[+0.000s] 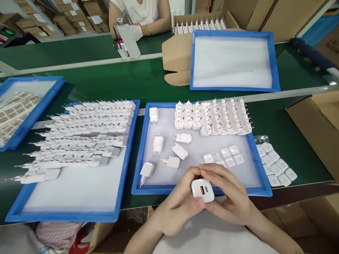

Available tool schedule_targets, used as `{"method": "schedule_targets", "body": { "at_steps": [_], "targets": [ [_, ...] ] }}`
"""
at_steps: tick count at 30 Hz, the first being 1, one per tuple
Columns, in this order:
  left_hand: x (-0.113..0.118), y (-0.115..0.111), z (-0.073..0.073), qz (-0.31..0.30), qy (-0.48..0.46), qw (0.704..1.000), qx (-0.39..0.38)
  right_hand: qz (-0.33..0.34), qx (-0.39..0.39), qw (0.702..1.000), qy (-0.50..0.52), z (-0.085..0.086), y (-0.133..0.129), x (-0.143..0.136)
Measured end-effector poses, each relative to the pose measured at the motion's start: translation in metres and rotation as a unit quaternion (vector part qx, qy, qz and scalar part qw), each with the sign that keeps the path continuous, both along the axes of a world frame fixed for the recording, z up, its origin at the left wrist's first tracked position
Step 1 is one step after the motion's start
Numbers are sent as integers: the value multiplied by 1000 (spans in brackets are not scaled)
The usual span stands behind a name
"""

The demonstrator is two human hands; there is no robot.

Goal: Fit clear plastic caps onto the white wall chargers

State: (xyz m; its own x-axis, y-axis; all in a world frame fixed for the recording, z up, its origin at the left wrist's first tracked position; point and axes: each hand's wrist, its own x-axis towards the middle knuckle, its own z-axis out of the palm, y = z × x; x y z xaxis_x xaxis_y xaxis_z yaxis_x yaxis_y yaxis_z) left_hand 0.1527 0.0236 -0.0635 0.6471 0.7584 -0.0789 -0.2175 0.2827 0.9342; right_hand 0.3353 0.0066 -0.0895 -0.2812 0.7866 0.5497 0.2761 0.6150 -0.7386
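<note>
Between both hands I hold a white charger, its port face with one orange and one dark slot turned up toward me. My left hand grips it from the left, thumb on the lower edge. From the right, my right hand has its fingers curved round the far side. Behind the hands lies a blue-rimmed tray. On it are several loose chargers, a block of upright chargers with pins up, and a sheet of square white covers. The pins of the held charger are hidden.
A second blue tray at left carries rows of chargers. More square covers lie right of my tray. Another tray rests on a cardboard box across the bench. A co-worker's gloved hand is beyond the divider.
</note>
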Motion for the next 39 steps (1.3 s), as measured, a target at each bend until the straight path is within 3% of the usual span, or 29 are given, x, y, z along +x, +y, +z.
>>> {"method": "schedule_targets", "body": {
  "at_steps": [2, 7, 9, 11, 12, 14, 17, 19, 21, 27, 31, 35, 37, 39],
  "targets": [
    [-1, -1, -4, -21, -29, 999, -5, 5, -30, 999, 13, -5, -2, 0],
    [3, -3, -14, -7, -81, 997, 10, -9, -64, 996, 59, -16, -7, -5],
    [2, -2, -18, -12, -74, 996, 52, -10, -57, 996, 60, -15, -6, -2],
    [-4, 2, -21, 31, 7, 989, 144, -10, -58, 997, 51, -10, 1, 7],
    [-8, 4, -22, 72, 83, 975, 193, -21, -58, 998, 30, -7, 8, 14],
    [-17, 10, -24, 137, 265, 918, 263, -71, -39, 995, -55, -2, 27, 29],
    [-31, 15, -28, 114, 455, 815, 338, -131, 58, 956, -254, -1, 65, 44],
    [-37, 16, -34, 89, 519, 757, 387, -120, 94, 926, -345, -4, 87, 44],
    [-41, 15, -41, 83, 555, 716, 414, -97, 100, 910, -390, -9, 103, 37],
    [-41, 18, -55, 105, 595, 661, 445, -61, 86, 883, -457, -15, 122, 3],
    [-47, 19, -56, 109, 590, 669, 439, -61, 68, 893, -440, -10, 116, 7],
    [-49, 13, -46, 105, 490, 778, 379, -54, 40, 920, -387, -12, 83, 37],
    [-40, 9, -41, 55, 428, 831, 352, -17, 20, 931, -363, -23, 66, 49],
    [-24, 8, -38, -28, 378, 858, 345, 12, 3, 938, -346, -37, 55, 56]
  ]
}}
